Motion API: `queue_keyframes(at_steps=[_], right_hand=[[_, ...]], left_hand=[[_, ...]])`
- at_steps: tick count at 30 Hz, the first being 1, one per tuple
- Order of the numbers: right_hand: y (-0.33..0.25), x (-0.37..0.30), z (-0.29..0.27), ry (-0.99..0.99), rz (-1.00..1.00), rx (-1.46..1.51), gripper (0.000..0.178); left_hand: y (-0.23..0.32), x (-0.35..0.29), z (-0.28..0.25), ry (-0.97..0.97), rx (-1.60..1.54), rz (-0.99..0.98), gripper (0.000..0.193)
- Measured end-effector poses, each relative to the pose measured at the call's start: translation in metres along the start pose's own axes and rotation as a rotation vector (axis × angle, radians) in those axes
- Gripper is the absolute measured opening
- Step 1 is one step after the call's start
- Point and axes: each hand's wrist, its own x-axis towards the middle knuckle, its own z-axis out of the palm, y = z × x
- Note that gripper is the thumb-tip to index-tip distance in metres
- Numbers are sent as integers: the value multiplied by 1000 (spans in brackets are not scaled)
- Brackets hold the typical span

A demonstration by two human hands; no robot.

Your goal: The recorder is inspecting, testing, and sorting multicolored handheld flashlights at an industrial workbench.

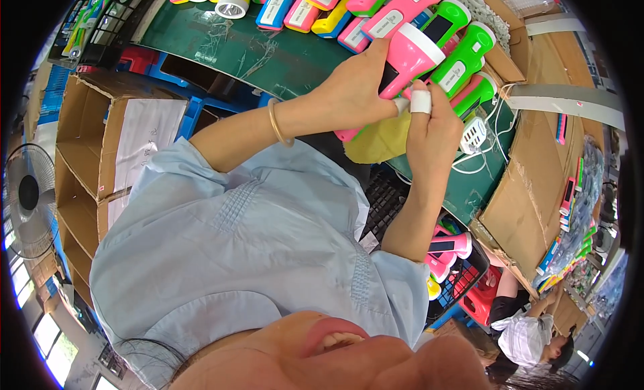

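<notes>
My left hand point(359, 88), a bangle on its wrist, is wrapped round a pink flashlight point(410, 58) with a wide white-rimmed head. The flashlight lies tilted, its head toward the upper right and its tail end point(349, 133) below my palm. My right hand point(435, 125) has closed fingers against the flashlight's side, with white tape point(420, 101) round one finger; its exact grip is partly hidden. Beneath both hands lies a yellow cloth point(379, 142). Green flashlights point(463, 63) lie just right of the pink one.
More coloured flashlights point(278, 8) line the far side of the green table point(194, 44). A white multi-port charger point(473, 135) with loose cables sits at the right. Cardboard boxes point(84, 148) stand left; a basket of flashlights point(459, 272) is low right. Another person point(523, 336) works beyond.
</notes>
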Motion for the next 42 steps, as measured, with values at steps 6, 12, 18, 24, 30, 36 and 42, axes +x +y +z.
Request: queue_keyframes(at_steps=[6,12,18,24,30,36,42], right_hand=[[-6,-12,-1,50,14,73,19],[3,-17,-8,63,87,290,17],[-6,-14,-12,62,40,119,18],[-8,-10,-20,-83,85,59,19],[-4,-11,-2,53,33,61,16],[-14,-36,-26,282,79,148,29],[5,-27,-3,-273,346,720,41]], left_hand=[[4,-7,6,-17,-27,33,74],[21,-5,-5,-42,-128,-51,65],[24,-7,-4,-88,-150,-115,68],[18,-6,0,-33,-168,-62,71],[14,-8,7,120,100,95,70],[-7,16,-20,129,-510,-113,37],[31,6,-9,-42,-982,-138,37]])
